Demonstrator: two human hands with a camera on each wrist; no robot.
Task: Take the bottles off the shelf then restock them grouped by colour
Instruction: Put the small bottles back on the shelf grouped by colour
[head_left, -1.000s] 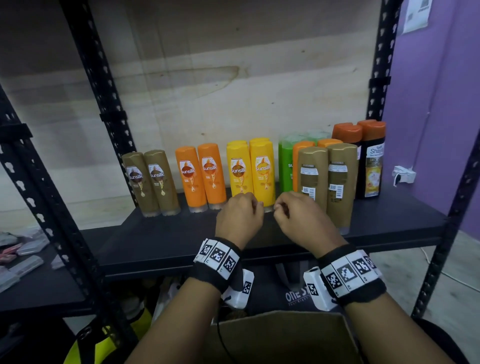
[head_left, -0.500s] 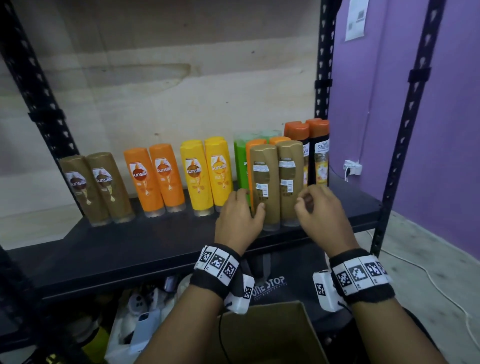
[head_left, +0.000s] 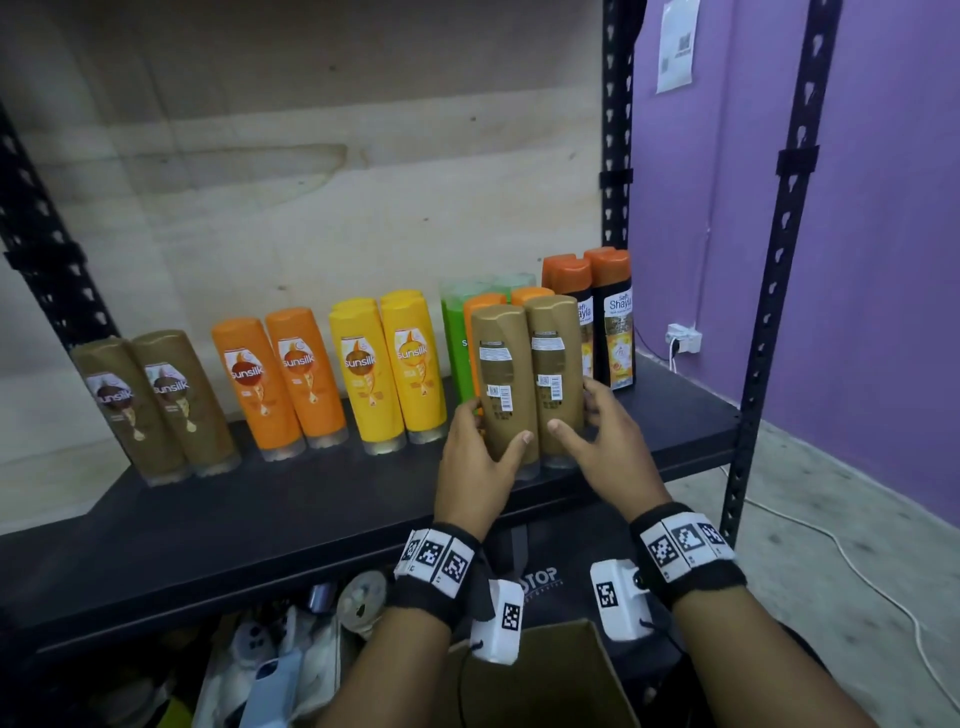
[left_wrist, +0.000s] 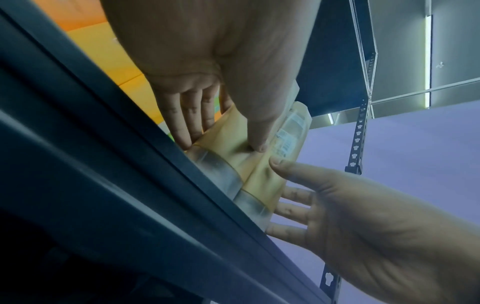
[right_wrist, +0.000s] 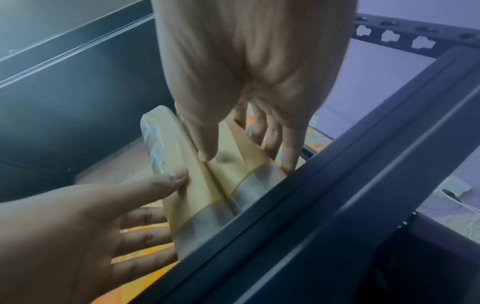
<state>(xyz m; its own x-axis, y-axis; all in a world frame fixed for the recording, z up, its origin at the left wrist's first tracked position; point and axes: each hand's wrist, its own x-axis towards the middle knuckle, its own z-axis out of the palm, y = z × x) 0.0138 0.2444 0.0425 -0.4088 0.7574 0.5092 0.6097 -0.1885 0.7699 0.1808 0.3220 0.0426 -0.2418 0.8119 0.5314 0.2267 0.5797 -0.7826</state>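
Two brown bottles stand side by side, back labels toward me, near the front right edge of the black shelf (head_left: 260, 509). My left hand (head_left: 483, 441) grips the left brown bottle (head_left: 501, 364), thumb on its front and fingers behind. My right hand (head_left: 587, 431) grips the right brown bottle (head_left: 553, 358) the same way. The left wrist view shows the left hand (left_wrist: 207, 115) on its bottle (left_wrist: 228, 139); the right wrist view shows the right hand (right_wrist: 246, 123) on its bottle (right_wrist: 233, 156). Along the shelf stand two more brown bottles (head_left: 156, 400), orange bottles (head_left: 280, 379), yellow bottles (head_left: 389, 364) and green bottles (head_left: 454, 332).
Black bottles with orange caps (head_left: 608, 317) stand at the shelf's right end, close behind my right hand. Black shelf posts (head_left: 769, 291) frame the right side. An open cardboard box (head_left: 545, 675) sits below my wrists, beside clutter on the lower shelf (head_left: 291, 649).
Both hands moved right from in front of the yellow bottles to the two front brown bottles and took hold of them. The view swung right.
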